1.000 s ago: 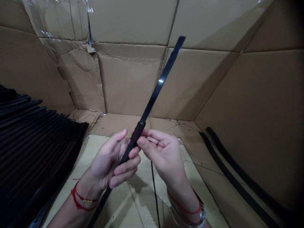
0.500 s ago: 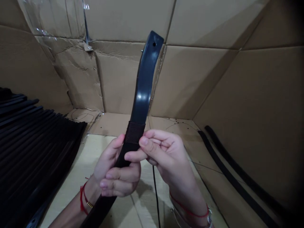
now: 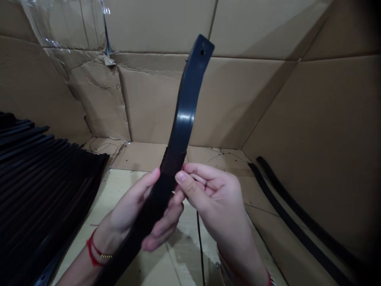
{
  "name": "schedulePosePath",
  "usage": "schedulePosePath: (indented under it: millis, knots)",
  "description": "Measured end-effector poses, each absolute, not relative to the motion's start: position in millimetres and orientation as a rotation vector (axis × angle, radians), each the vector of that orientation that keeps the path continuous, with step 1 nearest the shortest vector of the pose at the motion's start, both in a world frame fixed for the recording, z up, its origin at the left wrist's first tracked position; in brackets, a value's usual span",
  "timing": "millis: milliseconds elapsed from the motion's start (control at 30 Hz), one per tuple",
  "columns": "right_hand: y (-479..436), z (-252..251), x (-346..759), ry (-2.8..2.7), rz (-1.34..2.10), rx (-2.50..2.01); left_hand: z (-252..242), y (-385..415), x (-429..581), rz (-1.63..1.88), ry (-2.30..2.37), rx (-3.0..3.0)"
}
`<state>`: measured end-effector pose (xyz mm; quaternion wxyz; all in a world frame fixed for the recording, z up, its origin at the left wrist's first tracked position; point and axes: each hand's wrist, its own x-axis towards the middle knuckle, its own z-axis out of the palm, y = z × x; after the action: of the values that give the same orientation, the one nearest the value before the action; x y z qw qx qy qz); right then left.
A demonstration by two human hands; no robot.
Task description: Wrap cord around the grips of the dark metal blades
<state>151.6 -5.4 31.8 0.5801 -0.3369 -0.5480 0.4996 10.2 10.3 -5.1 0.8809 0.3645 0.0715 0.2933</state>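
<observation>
A long black curved bar rises at a slant in front of me, with a small hole near its squared top end. Dark brown cord is wound around it in a tight band. My left hand supports the bar from below the band, thumb along its left side and fingers behind and past its right edge. At the band's right edge, my right hand is closed in a pinch on the cord. A loose length of dark cord hangs beneath that hand; its upper end is hidden.
Many similar black bars lie stacked on the left. Two more curved black strips rest against the right side. Cardboard walls enclose the back and sides of a pale work surface. Thin cord scraps lie along the back.
The bar has shifted slightly right and tilted more. My left fingers have loosened from across its front and now sit behind it. My right hand has moved slightly right, still pinching.
</observation>
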Motion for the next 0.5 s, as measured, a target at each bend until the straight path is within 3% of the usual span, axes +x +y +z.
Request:
schedulePosePath:
  millis: [500]
  knots:
    - [1.2,16.1,140.1,-1.192,1.031,-0.689,0.8,-1.0,20.2,0.820,0.280,0.826]
